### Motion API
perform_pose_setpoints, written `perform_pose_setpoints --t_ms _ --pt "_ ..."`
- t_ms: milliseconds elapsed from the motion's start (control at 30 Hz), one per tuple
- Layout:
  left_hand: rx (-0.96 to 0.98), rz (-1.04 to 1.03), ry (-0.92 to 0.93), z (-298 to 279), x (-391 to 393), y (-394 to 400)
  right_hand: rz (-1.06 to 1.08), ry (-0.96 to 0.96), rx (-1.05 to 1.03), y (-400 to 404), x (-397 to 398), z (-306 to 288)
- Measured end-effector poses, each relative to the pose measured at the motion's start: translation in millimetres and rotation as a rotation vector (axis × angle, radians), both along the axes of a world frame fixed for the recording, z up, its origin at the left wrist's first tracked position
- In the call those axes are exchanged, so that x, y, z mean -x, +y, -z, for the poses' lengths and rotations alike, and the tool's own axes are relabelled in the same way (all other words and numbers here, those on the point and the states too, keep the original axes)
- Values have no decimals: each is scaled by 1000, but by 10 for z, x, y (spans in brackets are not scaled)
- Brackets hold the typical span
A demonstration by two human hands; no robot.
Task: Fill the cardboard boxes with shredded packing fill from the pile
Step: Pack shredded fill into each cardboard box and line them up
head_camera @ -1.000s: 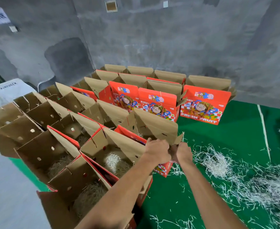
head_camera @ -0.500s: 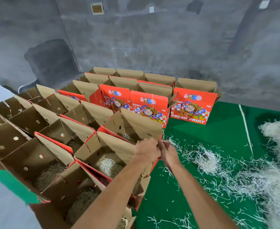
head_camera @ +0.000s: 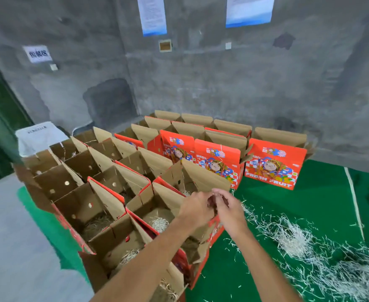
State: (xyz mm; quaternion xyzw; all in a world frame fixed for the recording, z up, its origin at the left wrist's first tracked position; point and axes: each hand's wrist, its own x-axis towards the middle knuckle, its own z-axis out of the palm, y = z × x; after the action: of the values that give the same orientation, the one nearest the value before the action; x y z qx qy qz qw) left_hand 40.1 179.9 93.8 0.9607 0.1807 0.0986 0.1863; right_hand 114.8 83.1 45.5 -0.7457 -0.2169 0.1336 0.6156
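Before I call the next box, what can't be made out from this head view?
- Fill level in the far boxes: hidden by their raised flaps.
- Whether the left hand and right hand hold anything: motion blur, and the fingers overlap.
- Extent of the shredded fill pile: cut off by the right and bottom edges.
- Wall notices: cut off at the top, text too small.

Green floor mat (head_camera: 310, 197) carries open cardboard boxes (head_camera: 135, 188) in rows. Right of the boxes, loose shredded packing fill (head_camera: 299, 240) lies scattered on it.
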Motion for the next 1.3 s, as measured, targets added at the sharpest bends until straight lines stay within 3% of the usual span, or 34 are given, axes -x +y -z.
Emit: perform_pose_setpoints --t_ms 267,533,867,1133,1300 --pt "-9 -100 -86 -220 408 714 -146 -56 49 737 363 -346" --pt "94 -109 -137 -386 133 1926 -167 -120 61 1903 35 -486" --pt "-8 -41 -47 -108 -1165 4293 -82 -38 179 3833 -814 -314" --pt "-134 -104 77 359 -2266 5236 -76 4 312 4299 -1474 -39" --pt "-77 -157 163 663 -2586 5525 -44 18 374 4398 -1776 98"
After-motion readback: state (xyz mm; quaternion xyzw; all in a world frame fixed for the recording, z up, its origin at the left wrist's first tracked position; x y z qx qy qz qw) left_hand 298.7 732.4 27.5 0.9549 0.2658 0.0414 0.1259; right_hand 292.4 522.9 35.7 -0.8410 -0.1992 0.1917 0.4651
